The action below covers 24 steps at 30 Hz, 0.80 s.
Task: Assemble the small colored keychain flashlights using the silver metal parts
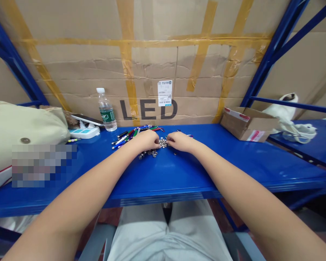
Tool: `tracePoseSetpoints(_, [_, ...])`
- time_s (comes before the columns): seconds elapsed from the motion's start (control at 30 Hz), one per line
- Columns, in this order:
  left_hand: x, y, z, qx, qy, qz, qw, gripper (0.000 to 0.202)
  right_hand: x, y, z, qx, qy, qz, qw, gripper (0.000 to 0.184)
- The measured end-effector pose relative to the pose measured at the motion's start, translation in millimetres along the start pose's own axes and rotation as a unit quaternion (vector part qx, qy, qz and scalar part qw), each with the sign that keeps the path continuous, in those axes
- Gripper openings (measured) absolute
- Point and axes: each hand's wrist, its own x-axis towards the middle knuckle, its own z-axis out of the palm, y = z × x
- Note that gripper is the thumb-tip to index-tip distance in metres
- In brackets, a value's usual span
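Observation:
Both my hands rest on a blue metal shelf over a heap of small silver metal parts. My left hand lies with fingers curled down onto the parts at the heap's left. My right hand sits just to the right, its fingertips touching parts near the middle. Whether either hand pinches a piece is hidden by the fingers. Behind the hands lies a pile of coloured pens or small sticks, in red, green, blue and black.
A water bottle stands at the back left, beside a phone on a white power strip. A beige bag fills the left end. An open cardboard box sits at the right. A big taped carton forms the back wall.

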Motion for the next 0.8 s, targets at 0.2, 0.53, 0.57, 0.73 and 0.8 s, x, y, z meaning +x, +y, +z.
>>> tracePoseSetpoints(0.2, [5.3, -3.1, 3.3, -0.039, -0.023, -0.011, 0.999, 0.009, 0.5, -1.3, -0.2, 0.032, -0.005, -0.037, 0.999, 0.016])
tracePoseSetpoints(0.53, [-2.3, -2.4, -5.5, -0.050, -0.042, -0.011, 0.998, 0.014, 0.9, 2.8, -3.3, 0.033, -0.031, -0.021, 0.999, 0.021])
tracePoseSetpoints(0.57, [-2.5, -2.3, -6.3, -0.051, -0.045, -0.014, 0.998, 0.015, 0.7, 2.7, -3.5, 0.030, -0.036, -0.013, 0.999, 0.020])
tracePoseSetpoints(0.73, [-2.6, -0.9, -10.2, -0.020, -0.067, -0.042, 0.997, 0.020, 2.6, 3.4, 0.6, 0.009, -0.040, -0.003, 0.999, 0.018])
tracePoseSetpoints(0.8, [-3.0, -0.6, -10.4, -0.029, -0.070, -0.043, 0.996, 0.021, 3.9, 3.9, 3.5, -0.011, -0.036, -0.007, 0.999, 0.020])
